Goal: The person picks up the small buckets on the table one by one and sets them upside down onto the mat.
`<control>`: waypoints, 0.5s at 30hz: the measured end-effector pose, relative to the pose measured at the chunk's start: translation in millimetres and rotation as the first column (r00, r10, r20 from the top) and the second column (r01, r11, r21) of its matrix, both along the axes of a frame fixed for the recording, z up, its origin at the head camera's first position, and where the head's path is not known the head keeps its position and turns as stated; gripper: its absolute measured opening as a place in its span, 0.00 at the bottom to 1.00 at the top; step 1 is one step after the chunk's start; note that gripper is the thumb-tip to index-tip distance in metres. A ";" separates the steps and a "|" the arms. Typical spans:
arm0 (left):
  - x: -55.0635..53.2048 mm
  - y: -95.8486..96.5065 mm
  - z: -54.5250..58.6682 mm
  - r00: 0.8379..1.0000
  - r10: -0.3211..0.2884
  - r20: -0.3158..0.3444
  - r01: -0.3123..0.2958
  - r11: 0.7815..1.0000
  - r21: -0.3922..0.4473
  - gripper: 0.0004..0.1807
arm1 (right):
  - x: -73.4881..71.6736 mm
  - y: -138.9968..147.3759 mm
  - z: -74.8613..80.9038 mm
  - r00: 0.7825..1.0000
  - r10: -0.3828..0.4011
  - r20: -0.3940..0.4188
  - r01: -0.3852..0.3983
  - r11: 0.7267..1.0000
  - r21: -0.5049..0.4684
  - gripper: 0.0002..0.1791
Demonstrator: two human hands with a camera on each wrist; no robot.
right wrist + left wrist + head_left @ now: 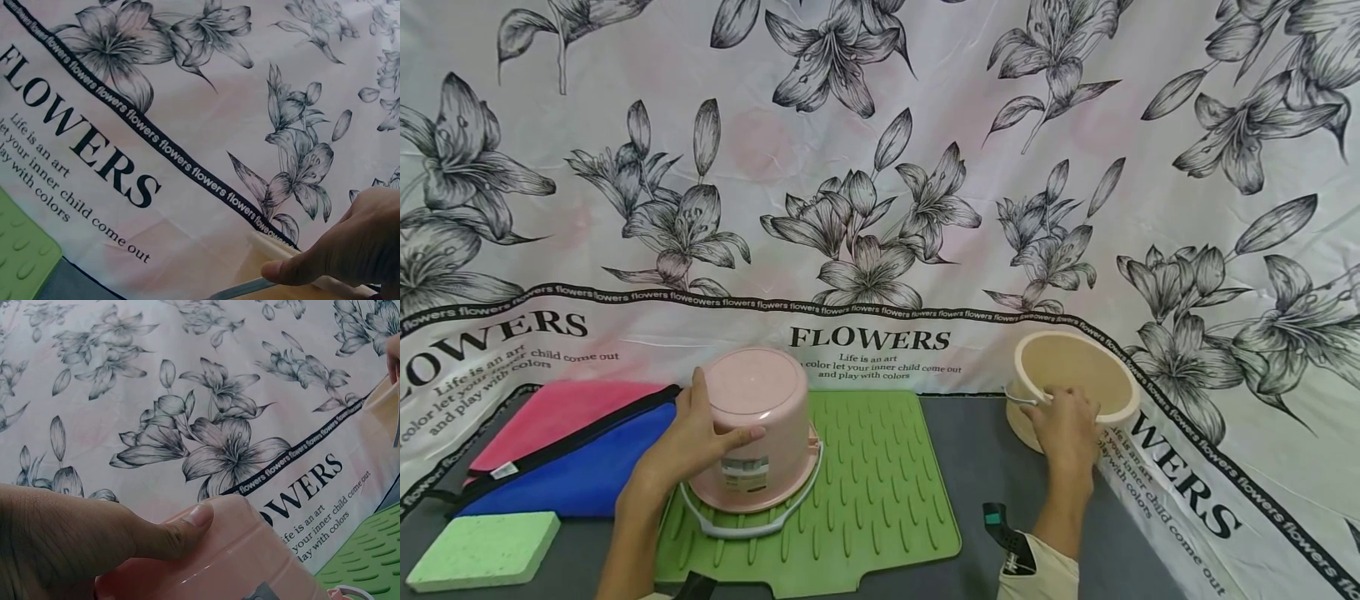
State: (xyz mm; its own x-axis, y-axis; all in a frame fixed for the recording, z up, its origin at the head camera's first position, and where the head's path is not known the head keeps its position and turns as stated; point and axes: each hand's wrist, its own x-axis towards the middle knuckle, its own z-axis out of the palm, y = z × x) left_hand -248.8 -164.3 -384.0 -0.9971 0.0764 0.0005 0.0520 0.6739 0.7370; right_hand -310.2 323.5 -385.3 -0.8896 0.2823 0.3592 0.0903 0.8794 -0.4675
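Note:
A pink bucket [758, 429] stands upside down on a green drying mat [880, 475], its grey handle [752, 531] hanging in front. My left hand [688, 433] holds its left side, with the thumb across the wall near the raised base; in the left wrist view the thumb [178, 534] presses the pink wall. At the right, a cream bucket [1075, 371] stands tilted with its mouth showing. My right hand [1063, 429] grips its near rim, fingers over the edge, beside the pale handle [1021, 400]. In the right wrist view the thumb [287, 272] lies on the handle.
A red and blue cloth bag [572, 458] with a black band lies left of the mat. In front of it is a light green sponge [482, 548]. A flower-printed curtain [940, 208] rises behind the dark table [958, 442] and drapes along its right side.

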 end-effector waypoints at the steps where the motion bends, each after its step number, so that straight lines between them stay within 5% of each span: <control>1: 0.1 -0.3 -0.3 1.000 0.001 0.000 -0.001 1.000 0.001 0.78 | -0.3 -0.8 -0.5 1.000 -0.004 0.001 0.004 1.000 -0.001 0.31; 15: 0.5 -1.4 -2.4 1.000 0.001 -0.007 -0.001 1.000 0.015 0.78 | 2.2 -5.8 3.9 0.996 -0.004 -0.091 0.006 1.000 0.023 0.21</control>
State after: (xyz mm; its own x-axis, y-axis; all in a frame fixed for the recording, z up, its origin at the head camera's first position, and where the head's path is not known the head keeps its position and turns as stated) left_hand -248.3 -165.7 -386.4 -0.9971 0.0756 0.0089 0.0569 0.6625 0.7469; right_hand -308.0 317.7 -381.4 -0.8516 0.2772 0.4450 0.0527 0.8897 -0.4534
